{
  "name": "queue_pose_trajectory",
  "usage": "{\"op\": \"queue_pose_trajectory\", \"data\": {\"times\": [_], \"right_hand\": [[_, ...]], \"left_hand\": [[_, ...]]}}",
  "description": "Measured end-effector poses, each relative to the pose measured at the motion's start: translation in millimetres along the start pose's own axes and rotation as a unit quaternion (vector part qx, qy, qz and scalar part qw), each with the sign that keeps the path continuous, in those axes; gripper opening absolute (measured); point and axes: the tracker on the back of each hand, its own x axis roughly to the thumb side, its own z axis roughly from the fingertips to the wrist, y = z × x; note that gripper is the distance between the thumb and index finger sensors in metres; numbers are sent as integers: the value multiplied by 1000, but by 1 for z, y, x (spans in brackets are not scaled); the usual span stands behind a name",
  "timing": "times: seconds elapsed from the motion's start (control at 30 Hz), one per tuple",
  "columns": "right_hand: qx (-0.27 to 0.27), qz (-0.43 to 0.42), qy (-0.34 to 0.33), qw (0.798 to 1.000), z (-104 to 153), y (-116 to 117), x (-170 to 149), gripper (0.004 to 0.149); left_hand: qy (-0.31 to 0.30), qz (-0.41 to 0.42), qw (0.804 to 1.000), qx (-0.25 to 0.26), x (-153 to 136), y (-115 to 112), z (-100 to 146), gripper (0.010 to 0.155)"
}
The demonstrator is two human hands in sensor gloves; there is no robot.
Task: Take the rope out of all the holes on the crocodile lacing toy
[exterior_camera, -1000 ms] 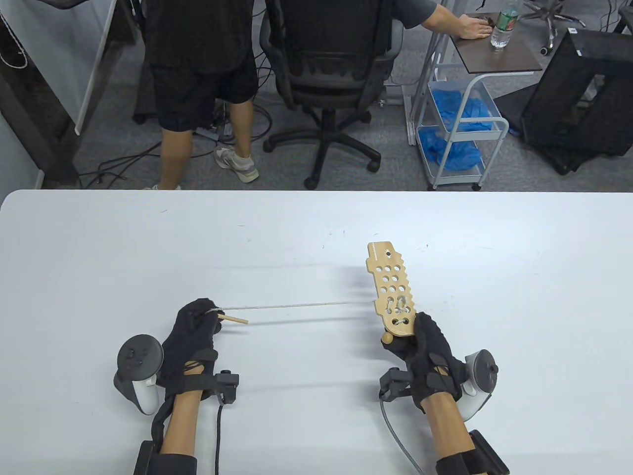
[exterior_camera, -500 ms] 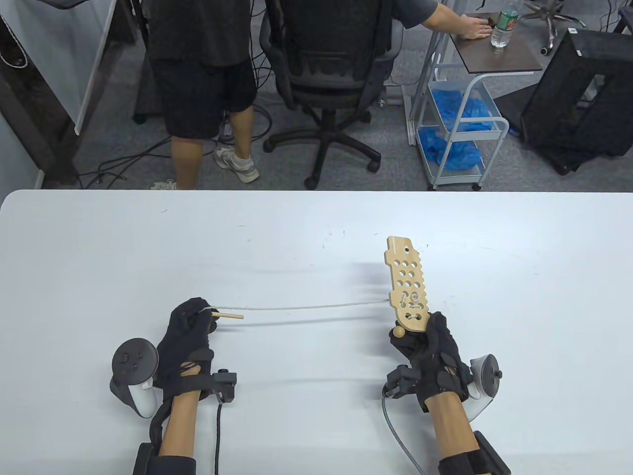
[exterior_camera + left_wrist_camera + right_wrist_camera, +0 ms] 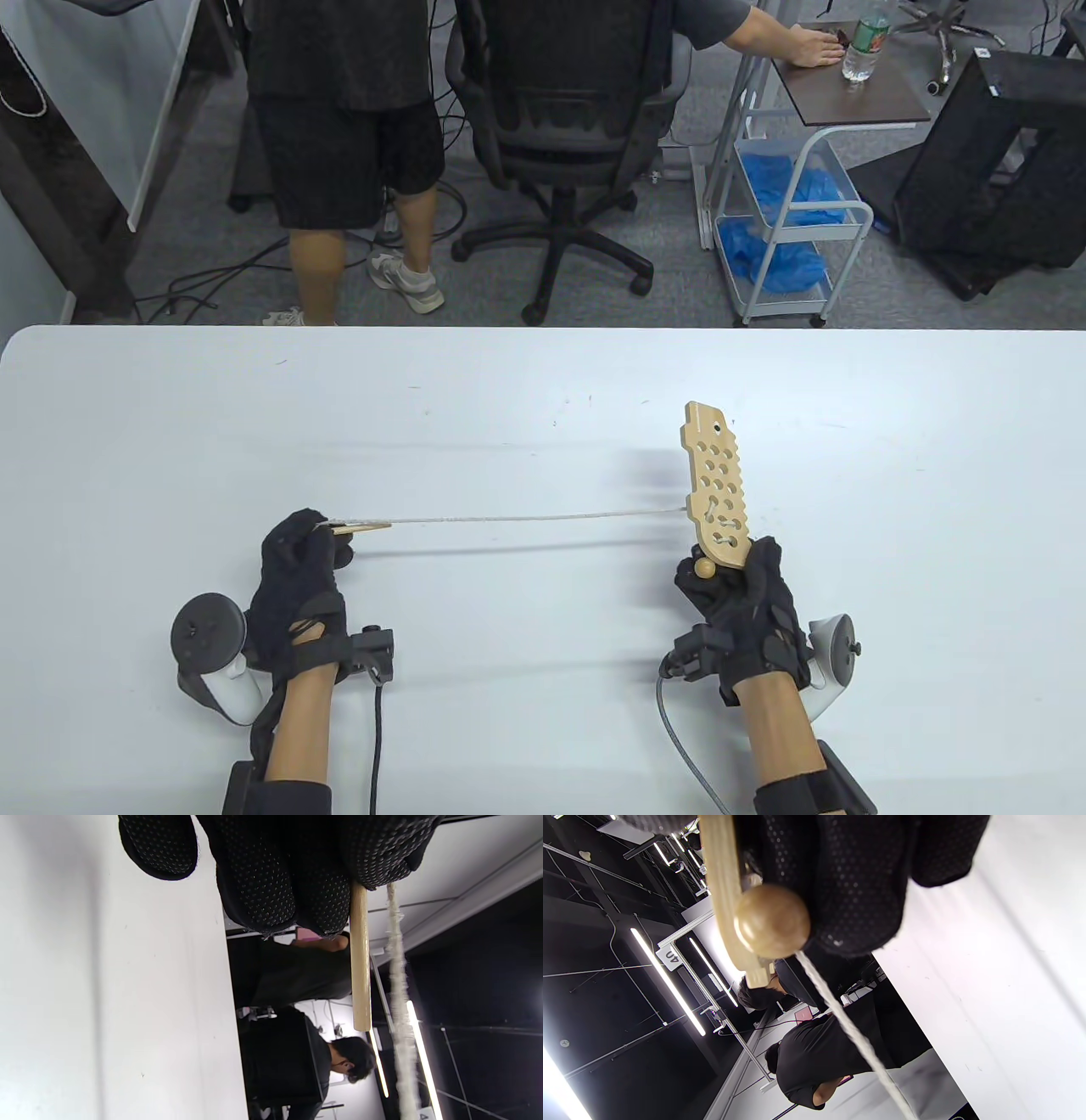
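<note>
The wooden crocodile lacing board (image 3: 718, 491), full of round holes, stands tilted up in my right hand (image 3: 740, 594), which grips its near end; it shows edge-on in the right wrist view (image 3: 723, 891). A wooden ball (image 3: 704, 568) (image 3: 772, 921) sits at that end by my fingers. A thin white rope (image 3: 526, 517) (image 3: 848, 1031) runs taut from the board's lower holes leftward to my left hand (image 3: 297, 556). My left hand grips the rope and its wooden needle stick (image 3: 361, 529) (image 3: 359, 959); the rope (image 3: 398, 1005) runs beside it.
The white table (image 3: 543, 399) spreads all around the hands. Beyond its far edge are an office chair (image 3: 560, 127), a standing person (image 3: 348, 127) and a wire cart with blue bags (image 3: 789, 221).
My left hand has moved left and drawn the rope longer and taut. My right hand has shifted right and turned the board more edge-on. The needle stick now lies along the rope.
</note>
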Motion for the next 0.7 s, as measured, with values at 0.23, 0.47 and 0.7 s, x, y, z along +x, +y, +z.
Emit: {"op": "queue_pose_trajectory", "data": {"times": [0.23,0.47,0.7], "right_hand": [[20,26,-15,999,0,4,1,56],[56,88,-27,994,5,19,-3,52],[117,106,-30,987,17,42,-18,50]], "left_hand": [[36,38,999,-11,-10,-2,-2,43],[20,-2,996,-90,-5,-25,-1,42],[-31,-50,984,-169,8,-60,14,42]]}}
